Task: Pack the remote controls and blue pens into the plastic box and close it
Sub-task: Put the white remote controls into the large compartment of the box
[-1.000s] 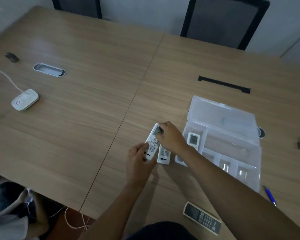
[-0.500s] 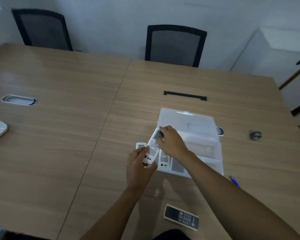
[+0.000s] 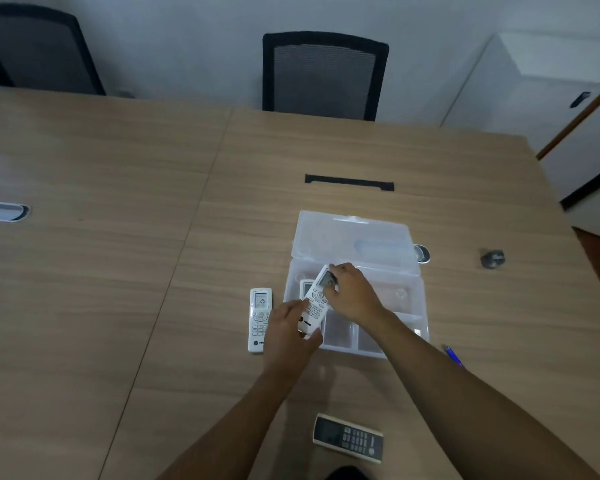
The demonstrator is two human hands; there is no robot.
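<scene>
A clear plastic box lies open on the wooden table, its lid folded back. Both hands hold one white remote tilted over the box's left part: my right hand grips its screen end, my left hand its bottom end. Another white remote lies in the box beneath it, mostly hidden. A second white remote rests on the table just left of the box. A dark-faced remote lies near the front edge. A blue pen peeks out beside my right forearm.
A black cable slot is set in the table behind the box. A round grommet and a small dark object sit to the right. An oval metal grommet is at far left. Two chairs stand behind the table.
Both hands carried the white remote rightward from the table to above the box's left part. One white remote stayed on the table. The camera tilted up and shifted right.
</scene>
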